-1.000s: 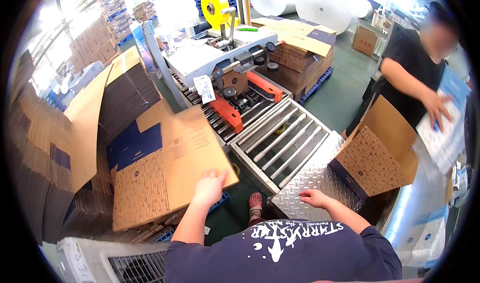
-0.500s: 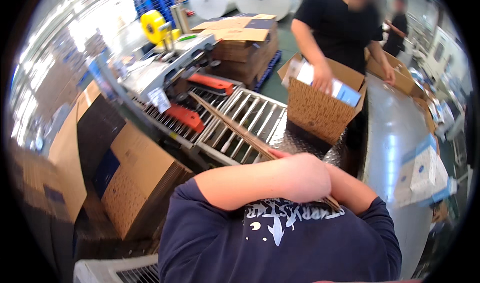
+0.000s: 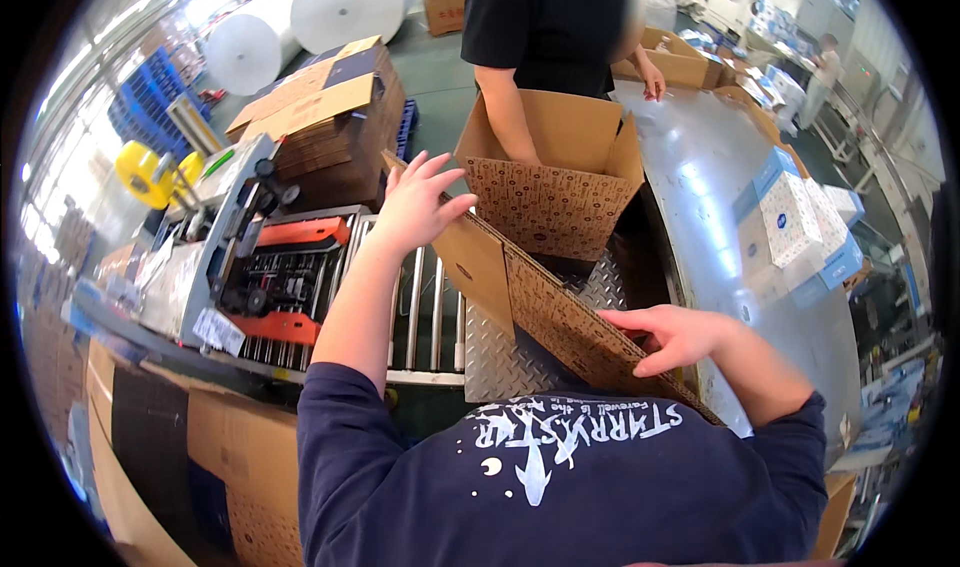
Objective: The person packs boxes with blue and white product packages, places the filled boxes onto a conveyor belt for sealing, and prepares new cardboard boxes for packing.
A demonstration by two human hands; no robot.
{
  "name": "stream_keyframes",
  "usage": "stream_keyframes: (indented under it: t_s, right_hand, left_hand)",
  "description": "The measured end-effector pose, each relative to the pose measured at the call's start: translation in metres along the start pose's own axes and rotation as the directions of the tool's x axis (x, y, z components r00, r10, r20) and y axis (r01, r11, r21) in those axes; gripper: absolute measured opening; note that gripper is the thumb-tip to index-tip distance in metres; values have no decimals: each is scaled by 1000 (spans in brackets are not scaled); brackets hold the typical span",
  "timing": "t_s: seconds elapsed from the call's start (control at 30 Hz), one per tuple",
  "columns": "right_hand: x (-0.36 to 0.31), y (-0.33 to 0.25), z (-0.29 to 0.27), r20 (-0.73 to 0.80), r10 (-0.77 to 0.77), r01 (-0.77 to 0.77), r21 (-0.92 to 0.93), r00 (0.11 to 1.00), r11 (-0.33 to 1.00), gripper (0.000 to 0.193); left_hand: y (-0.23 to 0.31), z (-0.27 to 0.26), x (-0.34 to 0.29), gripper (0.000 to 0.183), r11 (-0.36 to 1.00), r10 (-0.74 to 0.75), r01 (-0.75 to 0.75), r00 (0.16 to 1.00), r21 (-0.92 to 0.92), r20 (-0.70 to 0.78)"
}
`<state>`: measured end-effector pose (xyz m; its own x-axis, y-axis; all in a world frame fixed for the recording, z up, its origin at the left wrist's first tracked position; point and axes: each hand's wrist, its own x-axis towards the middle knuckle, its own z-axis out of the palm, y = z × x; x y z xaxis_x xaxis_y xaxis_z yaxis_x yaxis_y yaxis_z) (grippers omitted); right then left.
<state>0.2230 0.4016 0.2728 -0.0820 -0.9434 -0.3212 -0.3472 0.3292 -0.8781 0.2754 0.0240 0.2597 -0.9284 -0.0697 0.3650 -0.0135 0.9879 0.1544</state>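
Note:
A flattened cardboard box [image 3: 560,312], brown with a dark printed pattern, stands slantwise on edge in front of my chest. My left hand [image 3: 420,205] is at its far left end, fingers spread and the palm side against the upper edge. Nearer me, my right hand [image 3: 675,337] pinches the box's upper edge, fingers on one side and thumb on the other. Just beyond stands an open patterned carton [image 3: 550,197] on a diamond-plate metal surface [image 3: 490,357]. A co-worker's arm [image 3: 508,117] reaches down into that carton, the hand partly hidden.
To the left lies a roller conveyor [image 3: 425,307] with a taping machine [image 3: 240,257] and orange side guides. Blue-and-white packs [image 3: 790,222] sit on the metal table [image 3: 700,207] at right. Flat cartons [image 3: 335,132] are stacked behind; more cardboard [image 3: 240,437] stands at lower left.
My crossed arms have come apart, and the flattened box now shows its broad face. The co-worker's hand has gone deeper into the carton; the blue-and-white pack there is out of sight. The view has shifted.

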Motion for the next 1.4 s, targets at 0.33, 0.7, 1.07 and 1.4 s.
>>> stream_keyframes:
  t_s: [0.33, 0.7, 1.07, 1.4]
  right_hand:
    - [33, 57, -39, -260, 30, 130, 576, 965, 807, 101]
    - [-6, 13, -104, -804, 61, 38, 103, 591, 994, 34]
    - [68, 106, -72, -25, -8, 1, -289, 1000, 957, 65]
    - [86, 30, -182, -560, -614, -110, -782, 557, 613, 45]
  left_hand:
    - [-56, 97, 20, 76, 580, -496, -18, 785, -814, -372]
    - [-53, -35, -20, 81, 491, -23, 99, 995, -866, 101]
    - [15, 15, -43, 92, 398, 743, 240, 482, -886, 464]
    - [9, 67, -13, 103, 1000, 4, 6, 847, -18, 531]
